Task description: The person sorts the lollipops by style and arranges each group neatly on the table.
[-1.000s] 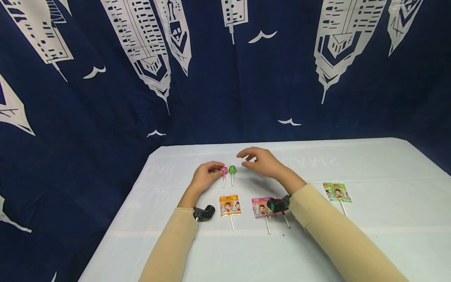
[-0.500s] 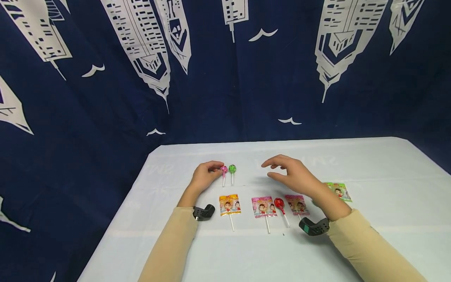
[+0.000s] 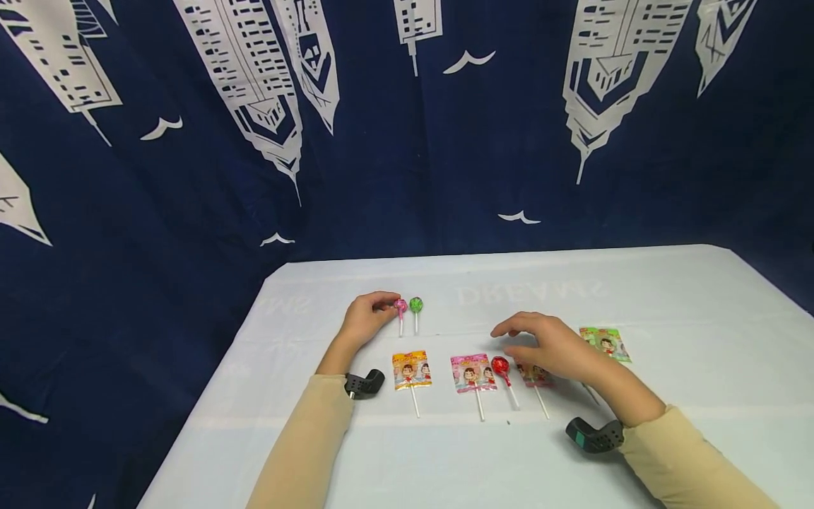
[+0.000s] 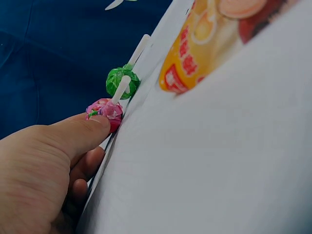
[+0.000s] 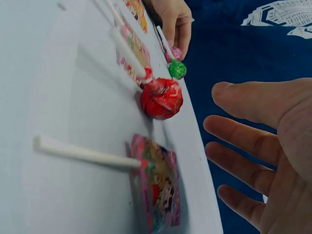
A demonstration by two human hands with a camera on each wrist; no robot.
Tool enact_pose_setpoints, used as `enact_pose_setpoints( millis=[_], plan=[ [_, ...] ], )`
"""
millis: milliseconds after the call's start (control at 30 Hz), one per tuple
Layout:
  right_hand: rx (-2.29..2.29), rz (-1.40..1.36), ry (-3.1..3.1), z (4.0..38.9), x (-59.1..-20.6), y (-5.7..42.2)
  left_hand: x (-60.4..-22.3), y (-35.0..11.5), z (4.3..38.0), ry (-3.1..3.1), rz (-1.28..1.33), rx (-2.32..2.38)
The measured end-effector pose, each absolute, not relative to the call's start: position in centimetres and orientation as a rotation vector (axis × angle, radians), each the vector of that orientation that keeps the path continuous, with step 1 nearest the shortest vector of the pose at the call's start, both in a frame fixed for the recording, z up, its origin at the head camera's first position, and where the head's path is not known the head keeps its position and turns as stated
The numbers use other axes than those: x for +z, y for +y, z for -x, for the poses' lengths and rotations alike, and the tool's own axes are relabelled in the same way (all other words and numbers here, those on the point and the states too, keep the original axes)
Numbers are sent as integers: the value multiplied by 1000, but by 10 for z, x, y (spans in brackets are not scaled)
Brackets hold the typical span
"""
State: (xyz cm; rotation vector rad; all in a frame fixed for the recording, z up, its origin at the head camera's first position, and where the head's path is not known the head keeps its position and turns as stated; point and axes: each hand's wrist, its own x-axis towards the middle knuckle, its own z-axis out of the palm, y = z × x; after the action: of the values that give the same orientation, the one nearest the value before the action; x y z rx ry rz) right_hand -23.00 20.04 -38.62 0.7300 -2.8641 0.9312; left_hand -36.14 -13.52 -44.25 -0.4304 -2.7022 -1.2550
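My left hand (image 3: 367, 318) pinches the head of a pink lollipop (image 4: 104, 110) between thumb and fingers on the white table. Right beside it lies a green lollipop (image 3: 416, 305), its stick pointing the same way. Held above the table, my right hand (image 3: 547, 344) has its fingers spread and nothing in them. Below that hand are a red round lollipop (image 3: 500, 367) and a flat pink-wrapped lollipop (image 5: 158, 183), which the hand partly covers in the head view. Another pink-packet lollipop (image 3: 473, 372) lies just left of the red one.
An orange-packet lollipop (image 3: 411, 370) lies nearer me, in front of the left hand. A green-packet lollipop (image 3: 605, 343) lies at the right, its stick partly behind the right forearm. A dark blue printed curtain (image 3: 381, 177) hangs behind the white table (image 3: 254, 424).
My right hand has moved from near the green lollipop to the right and nearer me, over the pink-wrapped lollipop. The left hand stays on the pink lollipop.
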Motion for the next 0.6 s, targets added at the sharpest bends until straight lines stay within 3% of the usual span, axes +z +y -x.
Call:
enact_pose_setpoints(
  millis=[600],
  plan=[
    [980,-805,-2940,234,-400,206,-443,-133,362,-2675,452,-1233]
  ],
)
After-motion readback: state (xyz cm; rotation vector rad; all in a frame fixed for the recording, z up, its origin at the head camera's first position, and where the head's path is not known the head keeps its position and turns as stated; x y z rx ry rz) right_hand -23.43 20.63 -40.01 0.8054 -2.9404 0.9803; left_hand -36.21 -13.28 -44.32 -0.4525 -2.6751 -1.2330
